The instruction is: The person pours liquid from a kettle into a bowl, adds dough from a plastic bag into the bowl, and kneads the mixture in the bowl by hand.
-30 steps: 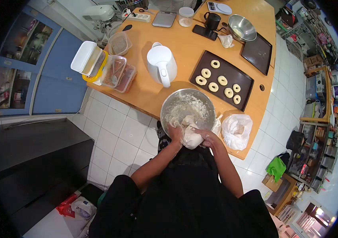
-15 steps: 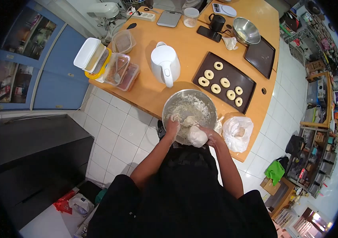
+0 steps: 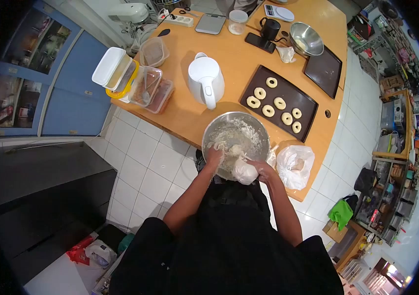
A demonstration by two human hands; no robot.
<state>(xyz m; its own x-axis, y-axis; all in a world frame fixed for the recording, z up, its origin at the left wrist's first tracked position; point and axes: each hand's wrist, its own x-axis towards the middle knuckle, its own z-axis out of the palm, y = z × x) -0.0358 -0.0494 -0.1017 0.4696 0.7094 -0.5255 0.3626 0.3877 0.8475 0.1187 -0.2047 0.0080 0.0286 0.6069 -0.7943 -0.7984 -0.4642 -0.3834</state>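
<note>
A steel mixing bowl [image 3: 260, 122] sits at the table's near edge, close to my body, with floury, crumbly dough [image 3: 236, 137] inside. My left hand [image 3: 214, 157] is in the bowl's left side, its fingers coated with flour and blending into the dough, so their pose is unclear. On the right, my right hand [image 3: 263, 170] is closed round a white plastic bag [image 3: 244, 172], which bulges and tilts over the bowl's near rim. The bag's mouth points into the bowl, beside a pale lump.
Ring-shaped dough pieces [image 3: 268, 110] lie on a dark baking tray [image 3: 299, 101]. Nearby are a white kettle [image 3: 205, 81], an open plastic bag [image 3: 295, 167], plastic tubs [image 3: 145, 86], a second bowl [image 3: 306, 38], another tray [image 3: 324, 71] and a black pot [image 3: 269, 29].
The white plastic bag has tilted slightly and its shape has shifted in my right hand. My left hand stays at the bowl's left side. The view has moved very slightly.
</note>
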